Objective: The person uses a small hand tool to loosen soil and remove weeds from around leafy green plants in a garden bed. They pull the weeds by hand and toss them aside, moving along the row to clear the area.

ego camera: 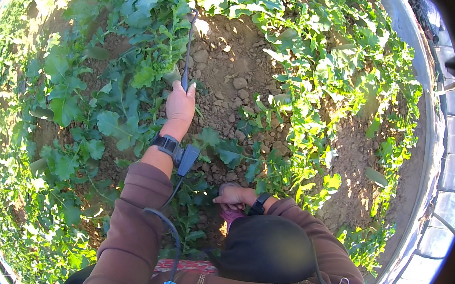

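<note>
My left hand (181, 102) reaches forward among leafy green plants (150, 77). Its thumb and fingers close around a thin, dark metal tool with a hooked tip (189, 50), which points away from me. A pale green, rounded stub (171, 76) touches or nearly touches the fingertips, below upright leaves; it may be a root top. My right hand (231, 196) is low near my knee, beside a foot in purplish footwear (230, 216). Its fingers are curled with the index finger pointing left; whether it holds anything is hidden.
Cloddy bare soil (239, 53) with small stones (240, 83) runs between the plant rows. Sunlit leafy plants (315, 103) stand at right. Further right are a plastic-covered edge (407, 31) and part of a person in dark patterned clothing (423, 9). A cable (175, 239) hangs along my left sleeve.
</note>
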Motion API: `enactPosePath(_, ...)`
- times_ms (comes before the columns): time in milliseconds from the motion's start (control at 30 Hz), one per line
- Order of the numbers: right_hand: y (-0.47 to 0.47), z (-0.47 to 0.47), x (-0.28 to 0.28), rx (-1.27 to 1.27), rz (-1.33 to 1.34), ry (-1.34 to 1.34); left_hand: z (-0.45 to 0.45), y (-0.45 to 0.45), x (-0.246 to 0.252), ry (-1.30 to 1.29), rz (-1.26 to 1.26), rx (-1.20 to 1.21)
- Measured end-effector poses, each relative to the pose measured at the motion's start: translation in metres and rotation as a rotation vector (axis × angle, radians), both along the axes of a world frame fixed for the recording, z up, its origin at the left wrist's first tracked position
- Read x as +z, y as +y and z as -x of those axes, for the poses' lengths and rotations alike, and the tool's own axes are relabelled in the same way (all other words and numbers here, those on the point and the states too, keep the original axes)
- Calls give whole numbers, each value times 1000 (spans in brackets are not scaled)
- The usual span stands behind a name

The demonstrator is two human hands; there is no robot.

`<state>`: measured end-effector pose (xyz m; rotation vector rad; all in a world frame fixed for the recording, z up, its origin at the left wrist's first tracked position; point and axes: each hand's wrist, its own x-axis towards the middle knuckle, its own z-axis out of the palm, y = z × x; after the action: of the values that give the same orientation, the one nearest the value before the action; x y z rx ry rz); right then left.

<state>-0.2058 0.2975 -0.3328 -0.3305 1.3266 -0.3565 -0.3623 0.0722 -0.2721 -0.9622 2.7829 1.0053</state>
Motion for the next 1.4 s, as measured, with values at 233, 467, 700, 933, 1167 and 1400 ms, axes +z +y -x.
enactPosePath(233,0,1,2,18,3,19,7,-14,6,-127,-27,-114)
enactPosePath(467,-2,2,-2,52,-21,30,-1,-15,-2,-270,48,-183)
enactPosePath(700,0,0,-2,21,-3,15,-4,-10,8,-11,-142,-6)
enactPosePath(933,0,0,-4,32,20,20,0,22,33,-162,-841,-25)
enactPosePath(1167,0,1,-2,-6,0,-6,4,32,0,-172,-690,-12)
enactPosePath(1400,1,1,-1,-19,12,2,-55,48,4,-373,-860,161)
